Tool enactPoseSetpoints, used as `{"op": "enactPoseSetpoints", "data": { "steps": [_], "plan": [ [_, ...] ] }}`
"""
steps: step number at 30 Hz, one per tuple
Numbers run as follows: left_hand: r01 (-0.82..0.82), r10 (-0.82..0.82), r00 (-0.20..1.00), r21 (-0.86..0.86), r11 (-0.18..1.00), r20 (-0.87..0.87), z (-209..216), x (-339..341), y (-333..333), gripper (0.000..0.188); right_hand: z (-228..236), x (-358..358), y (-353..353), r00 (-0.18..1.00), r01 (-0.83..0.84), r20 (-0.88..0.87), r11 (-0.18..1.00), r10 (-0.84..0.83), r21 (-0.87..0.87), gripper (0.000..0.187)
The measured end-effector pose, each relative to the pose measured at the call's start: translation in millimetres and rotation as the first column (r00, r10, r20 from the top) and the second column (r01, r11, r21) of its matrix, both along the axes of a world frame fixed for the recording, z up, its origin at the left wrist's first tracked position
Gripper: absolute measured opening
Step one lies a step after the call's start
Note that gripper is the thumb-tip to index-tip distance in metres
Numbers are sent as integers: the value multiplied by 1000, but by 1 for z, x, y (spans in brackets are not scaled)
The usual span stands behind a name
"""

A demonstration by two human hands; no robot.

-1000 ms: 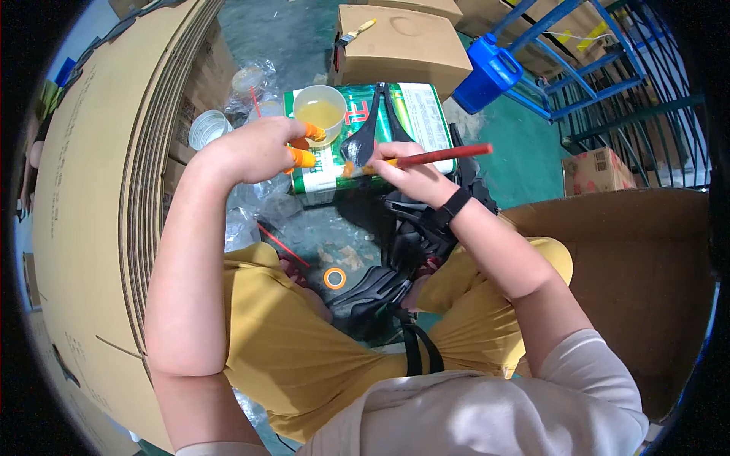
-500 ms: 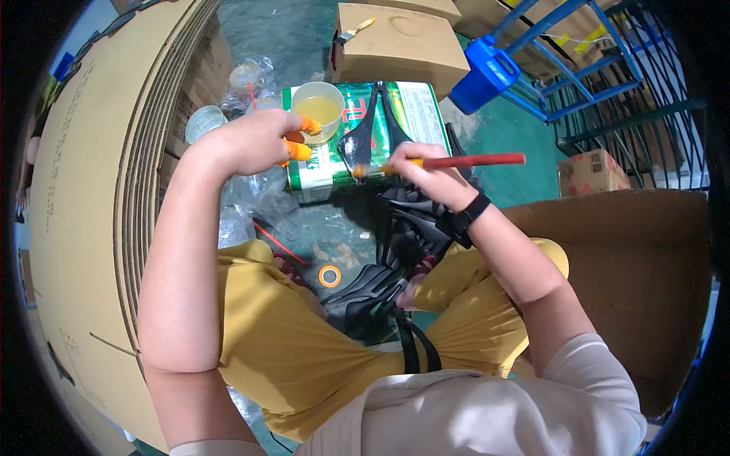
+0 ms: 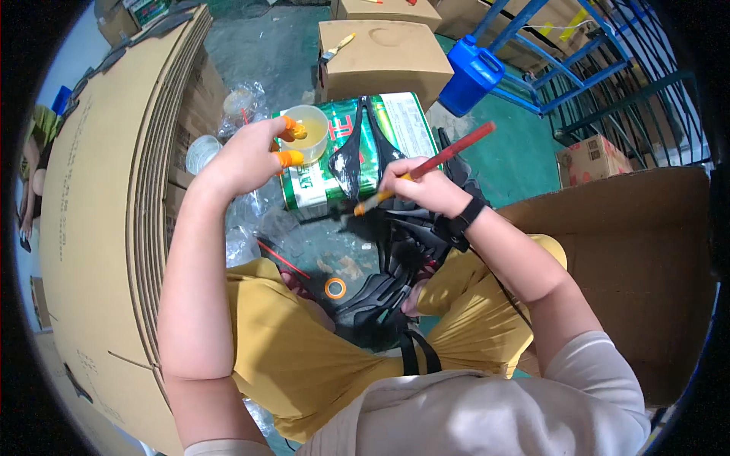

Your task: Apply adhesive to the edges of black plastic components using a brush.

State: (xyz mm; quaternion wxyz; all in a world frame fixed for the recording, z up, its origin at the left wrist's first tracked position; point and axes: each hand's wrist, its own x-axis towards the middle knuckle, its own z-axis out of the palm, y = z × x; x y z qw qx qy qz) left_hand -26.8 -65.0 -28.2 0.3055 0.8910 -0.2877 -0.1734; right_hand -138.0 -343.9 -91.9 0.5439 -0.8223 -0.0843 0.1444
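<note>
1. Green floor [image 3: 525, 148], with an orange tape roll [image 3: 328, 289], a red stick [image 3: 283, 258] and clear plastic bags [image 3: 251, 205] lying left of centre and nearer.
2. Cardboard sheets [image 3: 106, 197], stacked in a thick layer along the left side; beside them, a whitish container [image 3: 202, 154].
3. Brown box [image 3: 395, 64], far centre, with a small brush [image 3: 340, 47] lying on top.
4. Blue jug [image 3: 471, 76], just right of the box, next to a blue metal rack [image 3: 566, 99].
5. Large open carton [image 3: 623, 289], near right.
6. Green-and-white package [image 3: 411, 121], centre, with printed surface.
7. Clear tub [image 3: 322, 146], upright on the left part of the package, partly filled with yellow liquid [image 3: 312, 132].
8. Black forked piece [image 3: 346, 166], on the package right of the tub; narrow end far, limbs spreading nearer, left limb glossy.
9. Black parts [image 3: 414, 235], heaped near, below the package.
10. Left hand [image 3: 251, 156], at the tub's left side; thumb and finger apart, in orange finger covers [image 3: 290, 158]; grip on the tub impossible to tell.
11. Right hand [image 3: 422, 186], fingers pinched around a red-handled brush [image 3: 456, 150]; handle slanting far right, bristles down by the package's near edge, close to the forked piece.
</note>
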Motion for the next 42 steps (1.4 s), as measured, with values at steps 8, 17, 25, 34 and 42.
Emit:
{"op": "enactPoseSetpoints", "data": {
  "steps": [8, 17, 25, 34, 42],
  "plan": [
    [53, -53, 996, 6, 999, 70, 28, 20, -47, 33, 91, -19, -68, 859, 462, 100, 845, -501, 268, 18],
    [117, -213, 972, 583, 804, 100, -31, 122, -189, 45, 86, -3, -120, 650, 589, 261, 691, -713, 420, 16],
    [187, -269, 963, 722, 666, -1, -81, 139, -231, 45, 83, -5, -140, 596, 588, 322, 673, -736, 450, 18],
    [239, -343, 937, 598, 765, 65, -32, 139, -216, 26, 86, 2, -141, 583, 565, 420, 719, -695, 405, 21],
    [225, -452, 853, 598, 770, 262, 99, 23, -181, 37, 95, 2, -136, 505, 547, 423, 659, -752, 517, 18]
  ]
}}
